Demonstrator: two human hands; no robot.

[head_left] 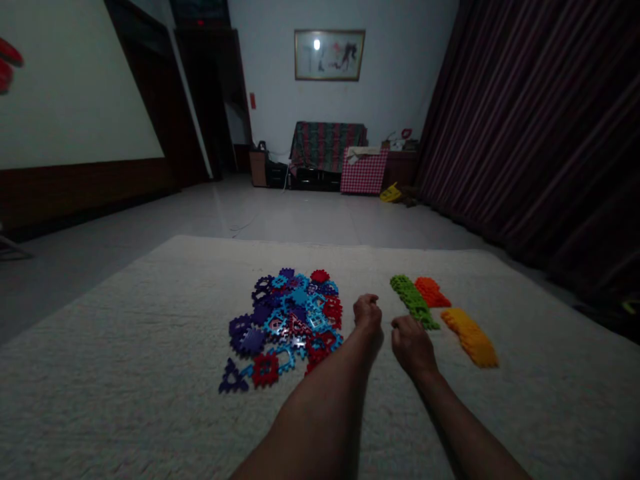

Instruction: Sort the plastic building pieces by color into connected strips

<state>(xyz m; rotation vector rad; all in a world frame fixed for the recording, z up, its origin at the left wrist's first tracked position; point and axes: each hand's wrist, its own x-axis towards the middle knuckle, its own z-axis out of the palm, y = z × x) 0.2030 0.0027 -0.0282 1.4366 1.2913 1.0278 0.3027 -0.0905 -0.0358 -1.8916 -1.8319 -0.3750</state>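
Observation:
My left hand (367, 311) is low over the pale mat, right of a loose heap of toothed plastic building tiles (295, 307) in purple, light blue and red. Its fingers are curled in, and whatever they may hold is hidden. Close beside it, my right hand (411, 341) is closed, with its knuckles by the near end of a row of green tiles (413, 299). I cannot tell whether it holds anything. Beyond it lie a group of orange tiles (431, 292) and a leaning row of yellow tiles (471, 339).
The pale mat (150, 313) covers the near floor. A dark curtain (480, 107) hangs along the right. By the far wall stand a cloth-covered piece of furniture (327, 143) and a red checked cloth (365, 173), with a yellow bag (391, 193) on the floor.

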